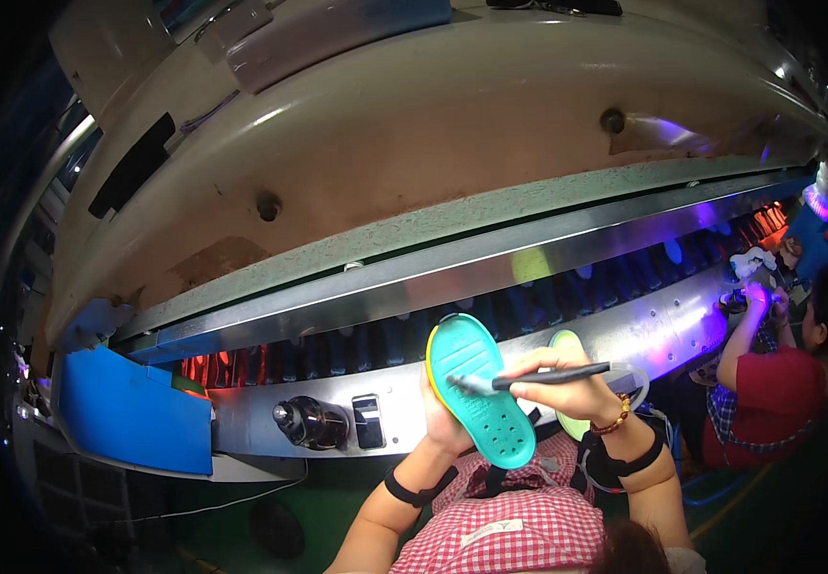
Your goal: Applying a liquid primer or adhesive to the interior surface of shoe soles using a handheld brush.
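Observation:
My left hand holds a teal shoe sole with a yellow rim, its underside turned up toward me. My right hand grips a dark brush and lays its tip on the middle of the sole. A second pale green sole shows just behind my right hand, partly hidden by it. Both hands are in front of a metal conveyor housing.
A long cream machine hood spans the top. The metal front panel carries a dark knob and a switch. A blue board stands at the left. At the right, a person in red works under purple light.

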